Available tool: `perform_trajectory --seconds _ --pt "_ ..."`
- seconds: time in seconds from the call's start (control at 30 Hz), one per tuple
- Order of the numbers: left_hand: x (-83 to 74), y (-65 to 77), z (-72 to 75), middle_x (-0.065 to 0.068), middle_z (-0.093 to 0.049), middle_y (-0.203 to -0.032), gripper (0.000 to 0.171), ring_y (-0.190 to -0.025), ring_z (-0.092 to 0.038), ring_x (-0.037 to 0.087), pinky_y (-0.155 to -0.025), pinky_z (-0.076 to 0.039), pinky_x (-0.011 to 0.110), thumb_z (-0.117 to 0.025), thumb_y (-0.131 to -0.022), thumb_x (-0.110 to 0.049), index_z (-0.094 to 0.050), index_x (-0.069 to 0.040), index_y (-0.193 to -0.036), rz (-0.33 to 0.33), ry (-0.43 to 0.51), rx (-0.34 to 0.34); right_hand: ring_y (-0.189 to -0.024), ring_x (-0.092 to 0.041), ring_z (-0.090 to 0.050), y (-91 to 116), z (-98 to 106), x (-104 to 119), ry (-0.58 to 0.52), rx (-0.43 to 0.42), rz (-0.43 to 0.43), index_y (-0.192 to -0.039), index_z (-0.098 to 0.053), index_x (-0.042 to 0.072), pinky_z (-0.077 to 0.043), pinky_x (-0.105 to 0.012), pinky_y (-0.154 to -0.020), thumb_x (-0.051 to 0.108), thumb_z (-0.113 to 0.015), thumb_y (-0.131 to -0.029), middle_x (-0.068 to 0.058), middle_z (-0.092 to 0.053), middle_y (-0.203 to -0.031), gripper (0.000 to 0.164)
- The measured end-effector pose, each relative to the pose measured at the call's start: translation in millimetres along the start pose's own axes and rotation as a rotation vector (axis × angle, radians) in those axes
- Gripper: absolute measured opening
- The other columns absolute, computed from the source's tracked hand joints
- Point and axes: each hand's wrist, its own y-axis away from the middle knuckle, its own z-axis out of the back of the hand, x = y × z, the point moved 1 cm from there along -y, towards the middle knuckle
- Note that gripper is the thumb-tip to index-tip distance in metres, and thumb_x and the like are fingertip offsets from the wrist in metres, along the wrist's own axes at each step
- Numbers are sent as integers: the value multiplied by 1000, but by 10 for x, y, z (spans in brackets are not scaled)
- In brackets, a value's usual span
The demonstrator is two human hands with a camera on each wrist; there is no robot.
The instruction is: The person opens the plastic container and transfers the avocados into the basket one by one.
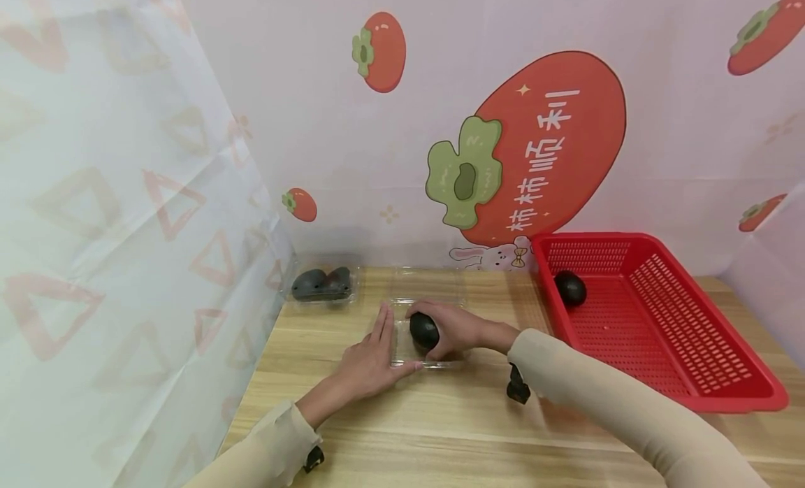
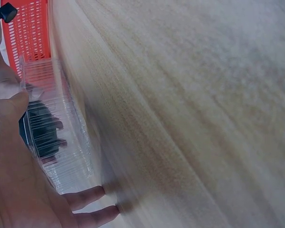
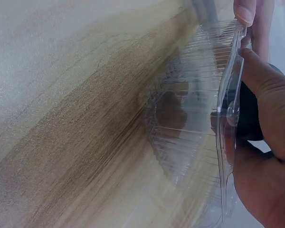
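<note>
A dark egg-shaped fruit, which looks like an avocado (image 1: pixel 424 330), is in my right hand (image 1: pixel 454 327), with the fingers and thumb curled around it. It sits at the mouth of a clear plastic clamshell box (image 1: pixel 402 347), whose lid (image 1: pixel 428 284) lies folded back behind. My left hand (image 1: pixel 371 362) steadies the box, its straight fingers along the left side and its thumb on the front rim. Through the ribbed wall in the left wrist view the avocado (image 2: pixel 42 128) shows dark. The right wrist view has the right thumb (image 3: pixel 259 71) near the rim.
A closed clear box (image 1: pixel 322 284) with two dark avocados stands at the back left. On the right is a red perforated basket (image 1: pixel 666 320) with one dark avocado (image 1: pixel 570 288) at its left wall. A printed backdrop (image 1: pixel 377 138) rises behind the wooden table (image 1: pixel 440 432).
</note>
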Motion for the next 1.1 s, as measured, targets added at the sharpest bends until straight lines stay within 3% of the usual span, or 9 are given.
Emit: perform_trajectory --seconds 0.63,1.1 --pt "-11 -5 -1 15 0 -178 122 -141 -53 42 -86 -57 59 -58 -93 -79 -1 -5 -170 15 18 -3 -121 -25 -60 84 83 12 -189 -138 -58 -142 -57 5 -49 -48 -104 16 -101 -70 -10 -62 -138 85" --pt "-14 1 0 15 -1 -178 122 -141 -54 41 -83 -59 56 -59 -93 -79 0 -5 -170 16 18 -10 -124 -27 -59 144 134 13 -225 -193 -91 -144 -57 2 -48 -50 -107 16 -100 -71 -11 -62 -139 86"
